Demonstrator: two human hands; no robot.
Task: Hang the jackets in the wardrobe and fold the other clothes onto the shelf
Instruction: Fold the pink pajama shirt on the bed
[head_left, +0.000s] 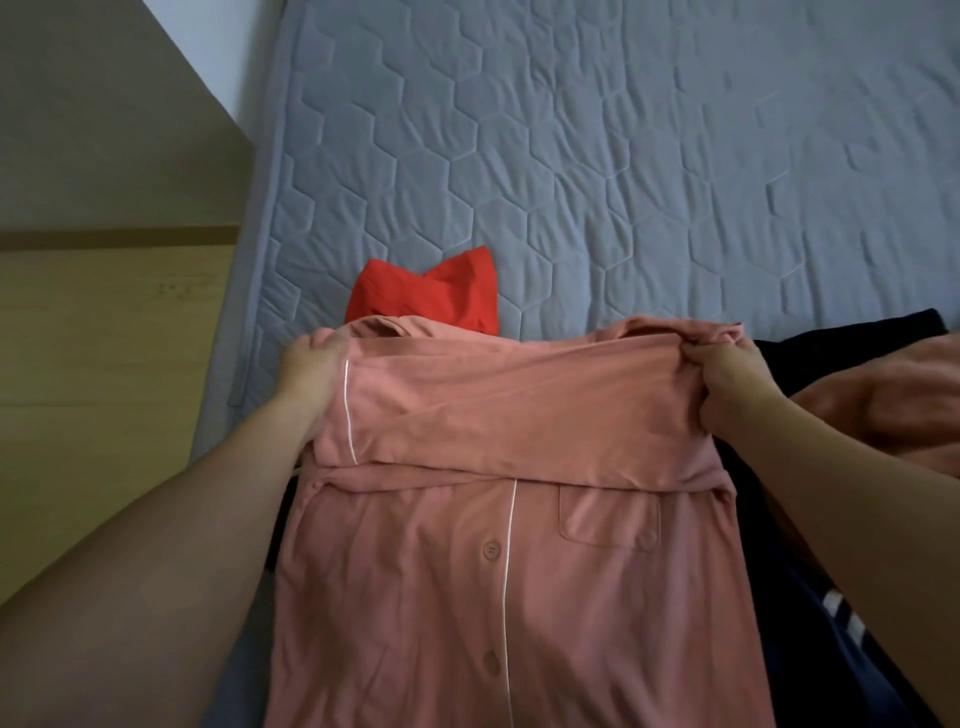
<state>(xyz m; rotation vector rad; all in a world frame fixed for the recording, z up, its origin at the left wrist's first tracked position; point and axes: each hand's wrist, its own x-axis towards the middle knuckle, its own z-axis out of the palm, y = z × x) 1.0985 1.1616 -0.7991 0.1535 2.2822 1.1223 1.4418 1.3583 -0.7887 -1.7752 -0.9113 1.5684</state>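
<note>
A pink button-up shirt (509, 561) with white piping and a chest pocket lies on the bed in front of me. Its far part is folded back over the buttoned front. My left hand (311, 374) grips the fold's left corner. My right hand (727, 384) pinches bunched fabric at the fold's right corner. Both hands hold the folded edge a little above the rest of the shirt.
A red garment (441, 296) lies just beyond the shirt on the grey quilted mattress (649, 156). Dark clothes (831, 597) with white stripes and an orange-pink cloth (883, 410) lie at the right. Wooden furniture (104, 338) stands to the left of the bed.
</note>
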